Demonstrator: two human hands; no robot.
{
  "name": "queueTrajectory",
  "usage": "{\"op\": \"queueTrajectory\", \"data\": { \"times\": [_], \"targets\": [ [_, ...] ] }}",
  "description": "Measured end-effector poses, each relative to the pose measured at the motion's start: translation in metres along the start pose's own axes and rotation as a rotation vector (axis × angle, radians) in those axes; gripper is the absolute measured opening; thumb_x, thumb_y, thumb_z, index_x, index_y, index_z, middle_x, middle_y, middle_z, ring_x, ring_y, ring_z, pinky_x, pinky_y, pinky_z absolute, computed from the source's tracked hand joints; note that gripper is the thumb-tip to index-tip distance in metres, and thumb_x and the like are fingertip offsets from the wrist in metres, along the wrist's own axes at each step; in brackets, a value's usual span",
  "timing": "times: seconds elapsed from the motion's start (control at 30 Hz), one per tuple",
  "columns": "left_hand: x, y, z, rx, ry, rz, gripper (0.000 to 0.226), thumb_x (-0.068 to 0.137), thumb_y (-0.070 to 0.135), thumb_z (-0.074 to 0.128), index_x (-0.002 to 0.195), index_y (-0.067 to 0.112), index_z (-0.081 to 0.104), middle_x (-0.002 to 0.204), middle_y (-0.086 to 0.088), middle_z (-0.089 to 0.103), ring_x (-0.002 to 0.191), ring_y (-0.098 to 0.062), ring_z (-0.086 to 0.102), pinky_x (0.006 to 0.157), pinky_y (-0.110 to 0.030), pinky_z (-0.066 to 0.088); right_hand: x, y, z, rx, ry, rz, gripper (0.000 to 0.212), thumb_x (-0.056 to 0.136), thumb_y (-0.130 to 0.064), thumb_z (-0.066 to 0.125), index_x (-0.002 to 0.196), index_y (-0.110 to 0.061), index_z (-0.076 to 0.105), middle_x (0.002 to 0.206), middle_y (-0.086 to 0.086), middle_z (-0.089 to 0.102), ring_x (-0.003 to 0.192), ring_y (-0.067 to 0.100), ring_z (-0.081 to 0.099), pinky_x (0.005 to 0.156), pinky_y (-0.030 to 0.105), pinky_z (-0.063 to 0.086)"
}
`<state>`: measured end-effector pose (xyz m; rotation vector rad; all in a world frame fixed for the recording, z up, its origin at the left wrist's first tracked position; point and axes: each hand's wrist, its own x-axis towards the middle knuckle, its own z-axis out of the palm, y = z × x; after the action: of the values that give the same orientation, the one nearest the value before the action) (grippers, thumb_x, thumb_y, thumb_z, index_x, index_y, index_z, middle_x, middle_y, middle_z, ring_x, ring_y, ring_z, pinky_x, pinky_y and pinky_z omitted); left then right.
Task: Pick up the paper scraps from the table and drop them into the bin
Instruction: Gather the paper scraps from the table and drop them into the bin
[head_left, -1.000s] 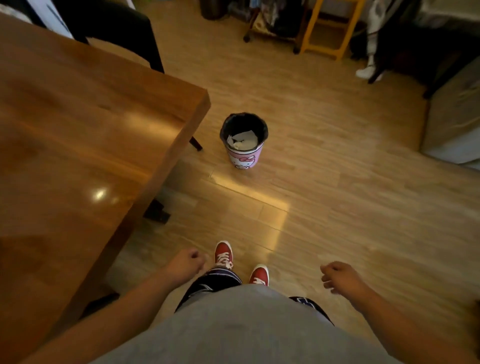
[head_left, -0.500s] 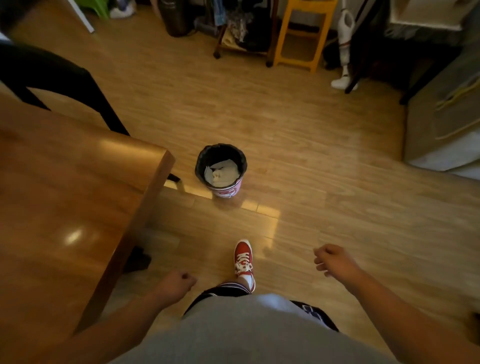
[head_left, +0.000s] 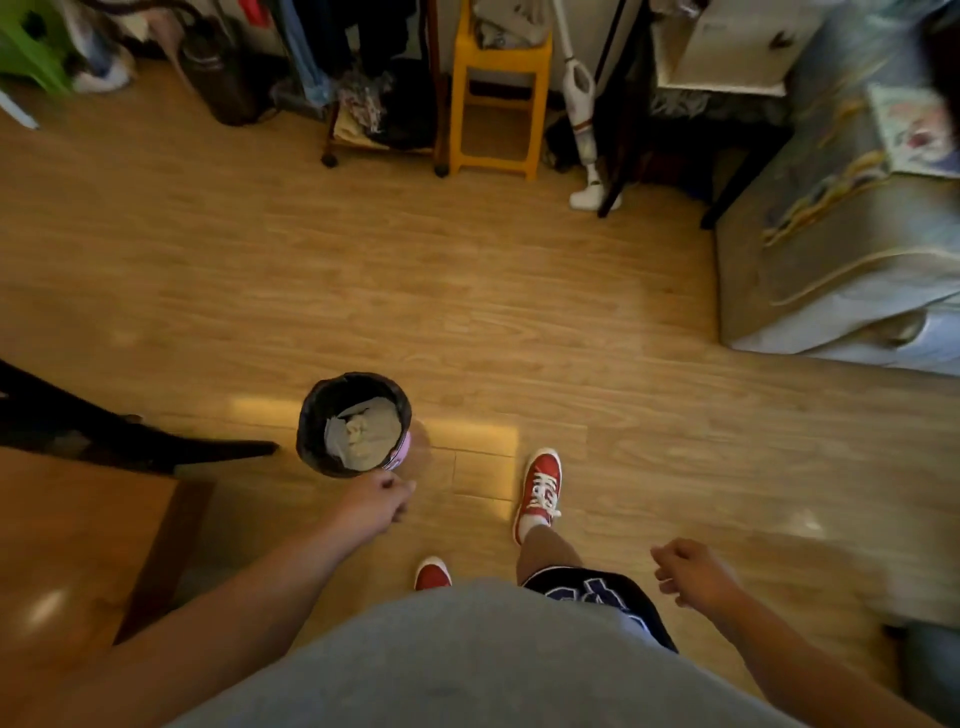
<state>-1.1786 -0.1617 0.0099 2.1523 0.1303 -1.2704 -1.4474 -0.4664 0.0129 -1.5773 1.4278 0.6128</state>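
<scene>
Light wood-plank laminate floor (head_left: 519, 291) fills most of the view, w/ a bright patch of sunlight (head_left: 467, 434) across the boards just right of the small round bin with black liner and pink wall (head_left: 311, 421). Crumpled white paper scraps (head_left: 363, 428) lie inside the bin, piled approx. to the rim. Corner of the glossy brown wooden table (head_left: 67, 545) sits at lower left – what shows of its top is bare; a black chair leg (head_left: 156, 447) runs along the floor between table and bin. Left hand (head_left: 376, 506) is stretched out toward the bin, just short of its near rim, fingers curled in loosely – can't tell if anything is pinched in them. Right hand (head_left: 693, 574) hangs out to the side, well apart from the bin, fingers loosely curled, nothing visible in it. Red lace-up sneakers (head_left: 540, 488) on the floor, grey shirt (head_left: 467, 665) at the bottom edge. Far wall is cluttered: yellow plastic stool (head_left: 498, 93), white stick vacuum (head_left: 582, 104), clothes rack on wheels (head_left: 379, 104), green plastic stool (head_left: 26, 57) at top left. Patterned cloth-covered furniture (head_left: 831, 234) at right.
</scene>
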Motion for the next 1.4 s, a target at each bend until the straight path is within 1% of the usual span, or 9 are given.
{"op": "queueTrajectory", "data": {
  "times": [0.17, 0.27, 0.43, 0.6, 0.7, 0.77, 0.9, 1.07, 1.4],
  "targets": [
    [0.041, 0.084, 0.004, 0.061, -0.003, 0.034, 0.026, 0.093, 0.04, 0.054, 0.091, 0.016, 0.065, 0.091, -0.004, 0.072, 0.082, -0.015, 0.069, 0.068, -0.032, 0.052, 0.064, -0.044, -0.061, -0.04, -0.013, 0.015, 0.022, 0.092, -0.023, 0.06, 0.08, -0.005, 0.063, 0.071, 0.011, 0.065, 0.057, 0.021, 0.057, 0.054, 0.028, 0.043],
    [0.055, 0.109, 0.0, 0.118, -0.001, 0.028, 0.032, 0.092, 0.042, 0.054, 0.087, 0.012, 0.064, 0.089, -0.009, 0.071, 0.084, -0.026, 0.068, 0.071, -0.038, 0.052, 0.094, -0.089, -0.093, -0.07, -0.027, -0.01, 0.023, 0.092, -0.023, 0.061, 0.078, -0.005, 0.063, 0.072, 0.012, 0.065, 0.059, 0.022, 0.058, 0.056, 0.03, 0.044],
    [0.062, 0.122, -0.02, 0.143, 0.05, -0.015, 0.031, 0.092, 0.032, 0.05, 0.077, 0.006, 0.058, 0.076, -0.014, 0.063, 0.066, -0.021, 0.055, 0.063, -0.035, 0.042, 0.128, -0.2, -0.121, -0.153, -0.102, -0.122, 0.023, 0.094, -0.019, 0.058, 0.083, 0.001, 0.061, 0.078, 0.015, 0.062, 0.068, 0.027, 0.057, 0.062, 0.034, 0.042],
    [0.08, 0.116, -0.052, 0.027, 0.076, -0.159, 0.031, 0.096, 0.034, 0.052, 0.092, 0.004, 0.061, 0.076, -0.006, 0.064, 0.062, -0.013, 0.056, 0.052, -0.018, 0.042, 0.155, -0.321, -0.106, -0.261, -0.152, -0.263, 0.029, 0.094, -0.026, 0.058, 0.093, 0.002, 0.065, 0.087, 0.014, 0.069, 0.072, 0.024, 0.064, 0.063, 0.033, 0.048],
    [0.108, 0.118, -0.082, 0.001, 0.084, -0.193, 0.028, 0.096, 0.032, 0.051, 0.086, 0.008, 0.061, 0.074, -0.003, 0.062, 0.059, -0.009, 0.055, 0.048, -0.014, 0.041, 0.169, -0.397, -0.085, -0.34, -0.205, -0.336, 0.027, 0.095, -0.027, 0.056, 0.094, -0.002, 0.065, 0.09, 0.013, 0.068, 0.079, 0.025, 0.065, 0.074, 0.038, 0.05],
    [0.132, 0.124, -0.105, -0.047, 0.1, -0.226, 0.024, 0.096, 0.029, 0.052, 0.083, 0.011, 0.059, 0.074, -0.004, 0.063, 0.06, -0.009, 0.058, 0.052, -0.017, 0.045, 0.177, -0.445, -0.07, -0.362, -0.231, -0.366, 0.027, 0.096, -0.026, 0.055, 0.094, -0.001, 0.065, 0.091, 0.01, 0.067, 0.08, 0.025, 0.064, 0.075, 0.038, 0.049],
    [0.169, 0.142, -0.149, -0.168, 0.134, -0.31, 0.017, 0.095, 0.025, 0.051, 0.089, 0.012, 0.061, 0.087, -0.01, 0.066, 0.08, -0.021, 0.062, 0.069, -0.033, 0.047, 0.19, -0.528, -0.047, -0.406, -0.263, -0.395, 0.025, 0.095, -0.028, 0.056, 0.092, -0.006, 0.065, 0.091, 0.011, 0.069, 0.083, 0.025, 0.066, 0.073, 0.04, 0.052],
    [0.198, 0.178, -0.2, -0.193, 0.167, -0.272, 0.024, 0.094, 0.032, 0.054, 0.084, 0.012, 0.062, 0.084, -0.009, 0.069, 0.082, -0.025, 0.066, 0.078, -0.041, 0.053, 0.204, -0.599, -0.039, -0.468, -0.25, -0.407, 0.025, 0.095, -0.026, 0.057, 0.093, -0.003, 0.065, 0.09, 0.013, 0.069, 0.079, 0.026, 0.065, 0.072, 0.038, 0.051],
    [0.271, 0.295, -0.294, -0.406, 0.252, -0.13, 0.03, 0.094, 0.033, 0.054, 0.093, 0.005, 0.064, 0.095, -0.017, 0.07, 0.091, -0.033, 0.066, 0.072, -0.034, 0.048, 0.271, -0.716, -0.051, -0.591, -0.238, -0.331, 0.025, 0.094, -0.022, 0.06, 0.086, 0.002, 0.061, 0.08, 0.017, 0.064, 0.065, 0.026, 0.057, 0.059, 0.031, 0.042]
  ]
}}
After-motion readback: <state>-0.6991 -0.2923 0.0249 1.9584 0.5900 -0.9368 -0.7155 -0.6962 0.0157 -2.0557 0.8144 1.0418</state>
